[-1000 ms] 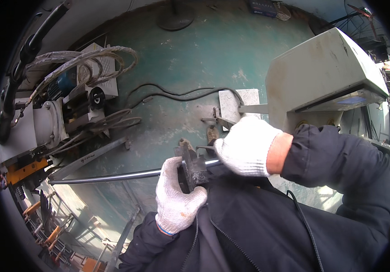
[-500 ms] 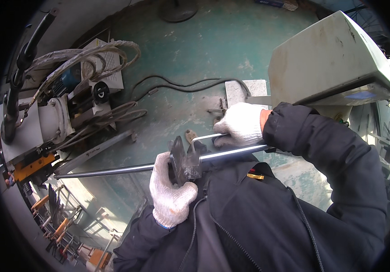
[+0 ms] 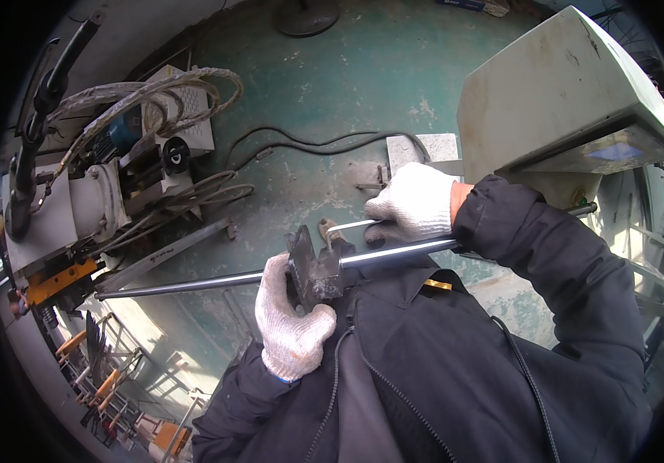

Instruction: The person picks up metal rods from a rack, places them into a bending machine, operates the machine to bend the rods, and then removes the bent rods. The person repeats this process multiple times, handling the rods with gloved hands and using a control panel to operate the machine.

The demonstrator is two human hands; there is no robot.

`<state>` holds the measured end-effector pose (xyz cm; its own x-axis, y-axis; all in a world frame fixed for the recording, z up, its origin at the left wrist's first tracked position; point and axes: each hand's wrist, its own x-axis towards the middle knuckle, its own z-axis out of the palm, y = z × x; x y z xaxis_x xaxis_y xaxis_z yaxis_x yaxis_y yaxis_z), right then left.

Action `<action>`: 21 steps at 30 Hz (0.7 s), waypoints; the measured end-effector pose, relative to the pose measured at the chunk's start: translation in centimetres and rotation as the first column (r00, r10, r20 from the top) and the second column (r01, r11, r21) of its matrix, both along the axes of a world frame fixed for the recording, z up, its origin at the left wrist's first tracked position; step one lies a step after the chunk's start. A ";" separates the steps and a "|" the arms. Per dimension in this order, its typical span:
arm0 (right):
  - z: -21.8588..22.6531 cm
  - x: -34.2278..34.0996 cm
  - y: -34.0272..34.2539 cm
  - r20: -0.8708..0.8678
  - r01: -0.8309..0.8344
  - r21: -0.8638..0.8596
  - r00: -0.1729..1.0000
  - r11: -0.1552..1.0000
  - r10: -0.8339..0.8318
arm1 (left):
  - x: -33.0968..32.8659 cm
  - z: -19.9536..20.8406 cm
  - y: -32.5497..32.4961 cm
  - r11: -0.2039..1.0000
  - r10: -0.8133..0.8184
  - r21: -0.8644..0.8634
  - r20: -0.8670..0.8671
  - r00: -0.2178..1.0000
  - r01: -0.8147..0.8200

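Note:
A long shiny steel rod [image 3: 185, 287] runs across in front of my body, passing through a dark metal clamp block [image 3: 326, 279] with an upright plate on its left side. My left hand [image 3: 292, 333], in a white knit glove, grips the block from below and the left, thumb along its lower edge. In my gloved right hand [image 3: 417, 202] is the long arm of an L-shaped hex key [image 3: 354, 225]. The key's short bent end points down at the top of the block; whether it sits in a screw cannot be made out. The right fingertips are partly hidden.
To the right stands a large beige machine cabinet [image 3: 552, 96]. Machinery with a blue motor [image 3: 120, 139] and bundled hoses [image 3: 208, 73] is at the left. Black cables [image 3: 309, 147] cross the green floor [image 3: 370, 62]. Tools and racks [image 3: 104, 378] fill the lower left.
My right hand has risen slightly, with the long arm of the hex key shifting a little upward. My left hand stays on the block; the whole view has moved slightly.

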<state>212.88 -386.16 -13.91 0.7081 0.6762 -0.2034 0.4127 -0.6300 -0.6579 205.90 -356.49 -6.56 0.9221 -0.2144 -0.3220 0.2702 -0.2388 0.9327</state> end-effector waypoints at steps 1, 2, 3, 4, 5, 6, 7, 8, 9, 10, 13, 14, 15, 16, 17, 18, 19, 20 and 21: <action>0.0 0.0 0.0 0.001 -0.004 -0.001 1.000 1.000 0.004 | 0.2 0.2 0.0 0.998 -0.028 0.053 -0.001 1.000 0.028; -0.1 0.0 0.0 0.001 -0.012 -0.012 1.000 1.000 0.012 | 0.4 0.4 0.2 0.996 -0.049 0.075 -0.022 0.999 0.050; -0.1 0.0 0.0 -0.005 -0.008 -0.002 1.000 1.000 0.008 | 0.6 0.7 0.3 0.996 -0.059 0.064 -0.060 0.996 0.062; -0.1 0.1 0.0 -0.012 -0.010 -0.004 1.000 1.000 0.010 | 0.8 0.8 0.3 0.995 -0.054 0.078 -0.065 0.996 0.059; -0.1 0.1 0.1 -0.016 -0.015 -0.011 1.000 1.000 0.015 | 0.8 0.8 0.2 0.997 -0.038 0.060 -0.085 0.996 0.043; 0.0 0.1 0.1 -0.026 -0.012 -0.009 1.000 1.000 0.012 | 0.8 0.9 0.0 0.999 -0.022 0.042 -0.106 0.994 0.026; 0.0 0.1 0.1 -0.035 -0.010 -0.011 0.999 1.000 0.010 | 0.7 0.9 -0.1 0.999 -0.020 0.048 -0.070 0.997 0.024; 0.1 0.1 0.1 -0.038 -0.009 -0.010 0.999 1.000 0.009 | 0.5 0.8 -0.3 0.998 -0.020 0.054 -0.035 0.999 0.022; 0.2 0.1 0.0 -0.037 -0.002 -0.010 0.999 1.000 0.002 | 0.4 0.7 -0.4 1.000 -0.001 0.028 -0.021 1.000 0.002; 0.3 0.1 0.0 -0.029 0.004 -0.006 1.000 1.000 -0.004 | 0.3 0.6 -0.5 0.999 0.000 0.044 0.023 1.000 -0.001; 0.4 0.2 0.0 -0.019 0.006 -0.020 1.000 1.000 -0.006 | 0.1 0.5 -0.5 0.999 0.011 0.034 0.030 1.000 -0.012; 0.5 0.2 0.0 -0.015 -0.001 -0.035 1.000 0.999 0.000 | 0.4 0.6 -0.1 0.998 -0.018 0.055 -0.007 1.000 0.019; 0.5 0.2 0.1 -0.020 0.004 -0.025 1.000 1.000 -0.004 | 0.6 0.6 0.1 0.996 -0.047 0.076 -0.045 0.998 0.050; 0.5 0.2 0.1 -0.023 0.004 -0.020 1.000 1.000 -0.005 | 0.6 0.6 0.1 0.997 -0.047 0.067 -0.037 0.998 0.049; 0.4 0.2 0.1 -0.024 0.005 -0.016 1.000 1.000 -0.006 | 0.6 0.6 0.1 0.997 -0.047 0.059 -0.028 0.999 0.048; 0.4 0.2 0.1 -0.018 0.006 -0.013 1.000 1.000 -0.006 | 0.6 0.6 0.0 0.999 -0.023 0.027 -0.039 0.999 0.024; 0.4 0.1 0.1 -0.013 0.007 -0.010 1.000 1.000 -0.007 | 0.5 0.5 -0.1 0.999 -0.027 0.047 0.012 1.000 0.026; 0.4 0.1 0.1 -0.005 0.005 -0.013 1.000 1.000 -0.005 | 0.4 0.6 -0.3 0.999 -0.008 0.043 0.042 0.999 0.006; 0.4 0.1 0.1 -0.001 0.010 0.000 1.000 1.000 -0.010 | 0.4 0.6 -0.3 0.999 -0.008 0.049 0.042 0.999 0.006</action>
